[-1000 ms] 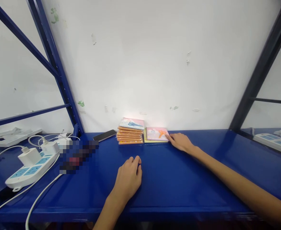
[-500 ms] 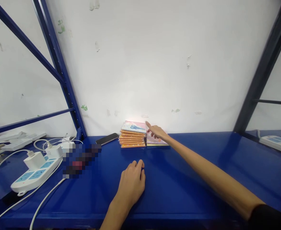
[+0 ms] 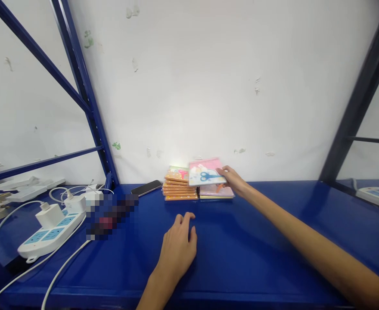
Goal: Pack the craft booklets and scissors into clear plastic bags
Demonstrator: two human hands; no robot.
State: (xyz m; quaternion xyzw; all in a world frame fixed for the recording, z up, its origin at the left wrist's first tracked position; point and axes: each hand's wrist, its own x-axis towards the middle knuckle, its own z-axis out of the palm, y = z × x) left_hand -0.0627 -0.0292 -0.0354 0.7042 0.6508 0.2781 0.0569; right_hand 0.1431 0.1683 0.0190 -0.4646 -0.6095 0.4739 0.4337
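Observation:
My right hand grips the right edge of a thin pink-and-white packet that shows blue scissors on its front. The packet is raised and tilted above two stacks. To the left is a taller stack of orange-edged packets, the top one showing pink scissors. Partly covered by the held packet and my hand, a lower stack with pinkish and yellow edges sits on the right. My left hand rests on the blue tabletop in front of them, fingers loosely bent, thumb apart, nothing in it.
A dark phone lies left of the stacks. Further left are a white power strip with chargers, loose white cables and a blurred dark object. Blue rack posts and a white wall stand behind. Another power strip is at far right.
My right hand has taken the scissors packet off the left stack and moved it to the right, uncovering an orange packet. My left hand stays in place with its fingers slightly more spread.

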